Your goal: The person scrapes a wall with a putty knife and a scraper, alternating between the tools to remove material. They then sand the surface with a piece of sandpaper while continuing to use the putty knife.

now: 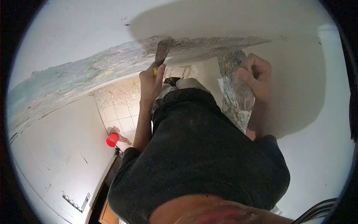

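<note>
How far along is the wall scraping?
Partway, by the look.
Done: mottled band and strip exposed; bits litter the floor.
In hand: scraper in the left grip, blade at the band. Right hand is by the strip, contents unclear.
Left: probably the pale coating bordering the band; full extent can't be told.

So, off to the outer side of my left hand, well below it in view, there's a red bucket with some pinkish thing beside it, near the floor tiles. Further down that side: a hook rack and orange-brown woodwork. Dark cables sit way below my right hand.
</note>
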A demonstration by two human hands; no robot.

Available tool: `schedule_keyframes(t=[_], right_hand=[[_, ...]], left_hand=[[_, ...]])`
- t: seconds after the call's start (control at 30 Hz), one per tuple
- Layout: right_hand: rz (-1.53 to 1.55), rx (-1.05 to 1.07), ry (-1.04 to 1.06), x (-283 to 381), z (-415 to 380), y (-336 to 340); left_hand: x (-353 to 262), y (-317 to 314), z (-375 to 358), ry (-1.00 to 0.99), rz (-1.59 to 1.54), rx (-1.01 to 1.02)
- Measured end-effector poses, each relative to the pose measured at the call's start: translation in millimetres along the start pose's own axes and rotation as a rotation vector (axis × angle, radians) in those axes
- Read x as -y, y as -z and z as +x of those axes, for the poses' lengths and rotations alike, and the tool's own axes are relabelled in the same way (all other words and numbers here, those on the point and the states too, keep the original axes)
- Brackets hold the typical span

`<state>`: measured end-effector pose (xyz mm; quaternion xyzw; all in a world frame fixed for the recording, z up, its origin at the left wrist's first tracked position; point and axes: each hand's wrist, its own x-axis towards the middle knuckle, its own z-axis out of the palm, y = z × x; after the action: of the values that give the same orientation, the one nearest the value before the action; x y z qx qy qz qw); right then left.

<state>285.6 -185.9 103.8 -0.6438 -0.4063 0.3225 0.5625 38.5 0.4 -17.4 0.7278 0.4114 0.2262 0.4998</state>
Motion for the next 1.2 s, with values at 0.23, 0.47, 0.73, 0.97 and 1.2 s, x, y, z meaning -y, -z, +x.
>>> schedule_keyframes(t=[0.23, 0.47, 0.73, 0.97, 1.2], right_hand=[[0.012, 0.304, -0.222, -0.5, -0.5, -15.7], [0.598, -0.032, 0.006, -47.2, -5.0, -18.0], [0.554, -0.061, -0.022, -54.5, -9.8, -27.5], [-0.129, -0.243, 0.282, -24.0, -1.2, -69.3], [-0.394, -0.370, 0.410, -23.4, -3.9, -84.8]], left_hand=[[1.5, 8.1, 2.6, -0.009, 0.013, 0.016], [3.3, 5.0, -0.8, 0.000, 0.007, -0.011], [8.1, 3.6, 3.3, 0.028, -0.028, 0.026], [0.8, 4.4, 4.3, -0.030, 0.055, 0.053], [-9.9, 1.2, 2.8, -0.001, -0.040, 0.084]])
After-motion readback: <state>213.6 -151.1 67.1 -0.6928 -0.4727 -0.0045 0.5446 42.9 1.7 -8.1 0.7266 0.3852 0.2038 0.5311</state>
